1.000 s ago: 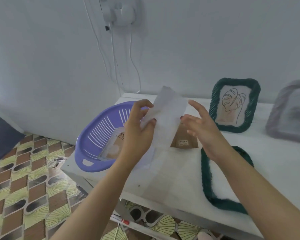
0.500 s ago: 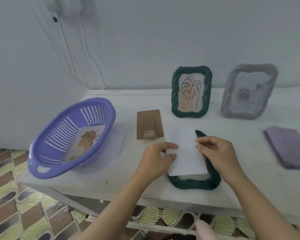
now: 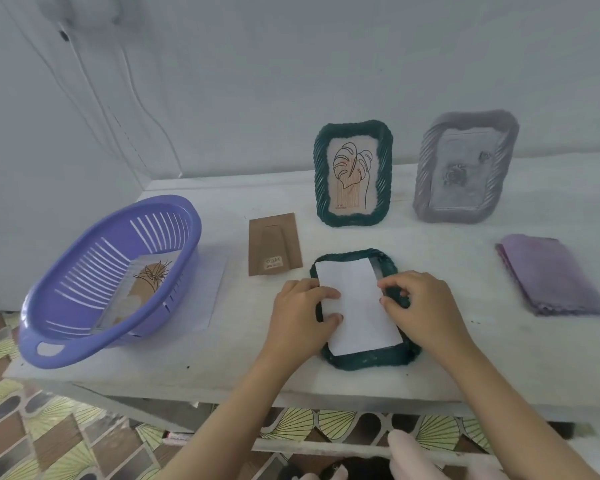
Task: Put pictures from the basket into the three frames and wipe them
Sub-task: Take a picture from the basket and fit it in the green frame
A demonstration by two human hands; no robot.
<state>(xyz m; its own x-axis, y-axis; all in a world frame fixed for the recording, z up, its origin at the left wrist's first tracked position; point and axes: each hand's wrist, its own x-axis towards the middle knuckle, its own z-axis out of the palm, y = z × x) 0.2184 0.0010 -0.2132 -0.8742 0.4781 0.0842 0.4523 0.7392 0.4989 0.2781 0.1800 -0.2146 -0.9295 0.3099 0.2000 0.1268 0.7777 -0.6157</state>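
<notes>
Pressing a white sheet [image 3: 357, 306], apparently a picture turned face down, into the back of the dark green frame [image 3: 368, 358] that lies flat near the front edge of the tabletop [image 3: 222, 368], the left hand [image 3: 302, 317] pins the paper's left edge with fingertips and thumb laid flat, while the right hand [image 3: 420, 306] curls its fingers over the frame's right rim, its grip bearing down on the rim and paper edge rather than pinching anything free. The sheet sits slightly skewed in the opening, a strip of the recess showing at its upper right, so the likeliest fault is a corner riding up on the rim and creasing when the brown backing board [image 3: 274, 249], lying apart to the upper left, is pushed in over it. Uneven pressure from the two hands could also slide the whole frame toward the tabletop's near edge. One more picture [image 3: 142, 289] waits in the purple basket [image 3: 49, 327], which is tipped on its side and could rock when reached into. A second green frame [image 3: 352, 173] and a grey frame [image 3: 465, 168] stand upright at the back, easy to topple with a careless sleeve; the folded purple cloth [image 3: 551, 275] lies untouched at right.
</notes>
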